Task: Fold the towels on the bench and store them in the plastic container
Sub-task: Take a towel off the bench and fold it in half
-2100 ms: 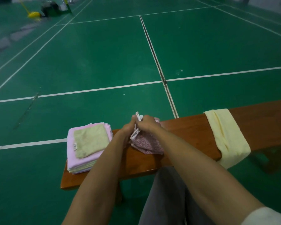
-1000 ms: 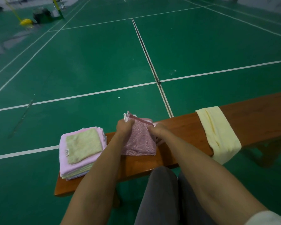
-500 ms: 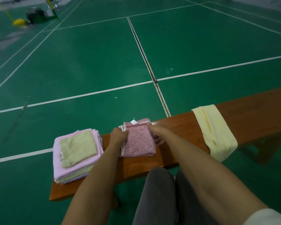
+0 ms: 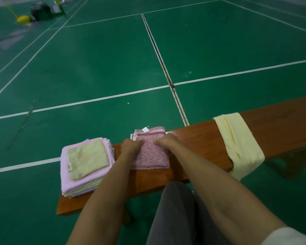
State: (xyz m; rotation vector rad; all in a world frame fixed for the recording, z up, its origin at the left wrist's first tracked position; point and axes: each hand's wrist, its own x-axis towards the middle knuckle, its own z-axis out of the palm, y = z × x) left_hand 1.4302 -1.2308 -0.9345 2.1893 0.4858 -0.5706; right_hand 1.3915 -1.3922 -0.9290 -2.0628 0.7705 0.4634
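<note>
Pink patterned towel (image 4: 151, 153) sits folded into a near-square on the wooden bench (image 4: 198, 147), dead ahead of us, far edge w/ striped hem and white tag pointing away. Slightly longer front-to-back than side-to-side, so long axis runs away from us, across the bench.

Left hand (image 4: 131, 145) rests on its left top edge, right hand (image 4: 166, 139) on the right top edge; both on top of the cloth, fingers bent over it. Can't tell if we're pinching a layer or just pressing flat.

Folded stack (image 4: 86, 165) (green cloth on pink ones) lies just left of the towel, beside the left forearm, so left hand is nearer for the transfer, imo. Yellow towel (image 4: 237, 144) still draped unfolded over the bench, well off to the right, nearer the right hand. Plastic container not in view.
</note>
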